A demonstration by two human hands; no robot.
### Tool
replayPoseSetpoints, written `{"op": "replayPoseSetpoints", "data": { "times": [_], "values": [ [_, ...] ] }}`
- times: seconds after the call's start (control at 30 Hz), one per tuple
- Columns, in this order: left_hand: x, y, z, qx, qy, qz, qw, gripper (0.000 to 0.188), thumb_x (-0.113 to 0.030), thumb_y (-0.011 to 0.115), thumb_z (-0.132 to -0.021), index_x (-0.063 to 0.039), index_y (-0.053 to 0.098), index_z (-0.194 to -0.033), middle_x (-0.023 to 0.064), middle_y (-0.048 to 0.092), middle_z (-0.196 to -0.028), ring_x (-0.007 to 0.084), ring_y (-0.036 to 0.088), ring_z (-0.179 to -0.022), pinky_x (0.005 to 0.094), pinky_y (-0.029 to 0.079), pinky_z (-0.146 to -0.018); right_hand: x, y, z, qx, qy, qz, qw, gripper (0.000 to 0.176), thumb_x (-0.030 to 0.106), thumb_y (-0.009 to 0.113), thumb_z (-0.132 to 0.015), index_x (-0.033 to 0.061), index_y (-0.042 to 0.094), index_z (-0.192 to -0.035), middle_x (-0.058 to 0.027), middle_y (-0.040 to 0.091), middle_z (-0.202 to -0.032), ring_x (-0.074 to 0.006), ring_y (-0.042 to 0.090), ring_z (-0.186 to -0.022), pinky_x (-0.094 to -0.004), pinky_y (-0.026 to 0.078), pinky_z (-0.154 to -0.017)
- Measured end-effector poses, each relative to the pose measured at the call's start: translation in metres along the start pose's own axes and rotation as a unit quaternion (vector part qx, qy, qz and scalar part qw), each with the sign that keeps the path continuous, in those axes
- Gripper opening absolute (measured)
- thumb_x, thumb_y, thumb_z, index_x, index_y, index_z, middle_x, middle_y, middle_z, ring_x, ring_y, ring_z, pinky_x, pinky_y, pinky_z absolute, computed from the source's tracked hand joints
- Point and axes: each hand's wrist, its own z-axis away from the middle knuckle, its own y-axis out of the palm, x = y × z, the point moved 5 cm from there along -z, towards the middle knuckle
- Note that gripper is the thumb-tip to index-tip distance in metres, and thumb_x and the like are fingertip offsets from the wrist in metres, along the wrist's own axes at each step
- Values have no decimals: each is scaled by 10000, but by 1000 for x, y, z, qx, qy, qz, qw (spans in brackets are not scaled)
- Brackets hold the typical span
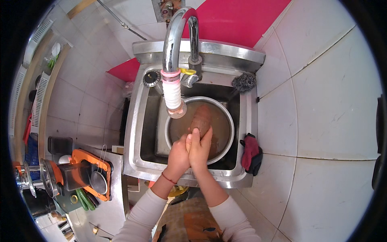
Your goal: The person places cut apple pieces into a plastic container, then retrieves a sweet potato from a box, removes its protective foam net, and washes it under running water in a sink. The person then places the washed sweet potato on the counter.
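Observation:
A thick, brown, wet root vegetable [201, 118], possibly a sweet potato, points away from me over a round metal basin [232, 133]. My right hand [200, 149] grips its near end, thumb on top and fingers along the right side. Pressed against it, my left hand [179, 152] is curled at the same end from the left. Its fingers are mostly hidden, and a red string circles that wrist. Cloudy brown water [178, 130] fills much of the basin, which sits in a stainless steel sink [133, 145].
The curved faucet [173, 51], with a white wrapped spout, overhangs the basin's left rim. A steel wool scrubber [243, 82] and a drain strainer [151, 78] lie on the sink's back ledge. Gloves [251, 154] hang at the right edge. Left are a mesh strainer [99, 182] and cucumbers [85, 199].

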Motion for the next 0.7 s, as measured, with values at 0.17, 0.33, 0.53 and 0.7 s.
{"op": "replayPoseSetpoints", "data": {
  "times": [0.17, 0.33, 0.53, 0.7],
  "values": [
    [1, 11, 19, 165, -163, 276, 933, 594, -517, 223, -950, -18, 514, -811, 65, 493, -507, 140, 424, -346, 275, 324, -317, 27, -4, -28, 104, 193, -258, 941, 546, -11, 652, -743, 36, 365, -1205, -112, 546, -968, -194, 602, -706, -311, 525, -597],
    [-10, 12, 15, 334, -207, 337, 856, 645, -614, 200, -908, -41, 489, -843, 14, 378, -441, 65, 268, -274, 211, 184, -257, 18, -15, -32, 179, 173, -484, 839, 387, 162, 601, -809, 111, 439, -1157, -115, 511, -974, -244, 544, -778, -384, 499, -684],
    [-12, 30, 34, 462, -305, 594, 584, 670, -615, 200, -907, -18, 497, -835, -8, 334, -455, 56, 222, -268, 193, 172, -243, 30, -23, -31, 305, 151, -611, 714, 329, 222, 596, -807, 101, 481, -1091, -143, 542, -992, -298, 540, -898, -441, 445, -838],
    [22, -5, -7, 427, -304, 385, 760, 561, -519, 367, -924, 13, 536, -982, 50, 492, -558, 34, 260, -313, 175, 181, -273, 26, -61, -35, 354, 176, -370, 841, 448, 162, 624, -783, 30, 478, -1185, -195, 487, -1250, -332, 450, -1186, -435, 350, -1008]
  ]
}}
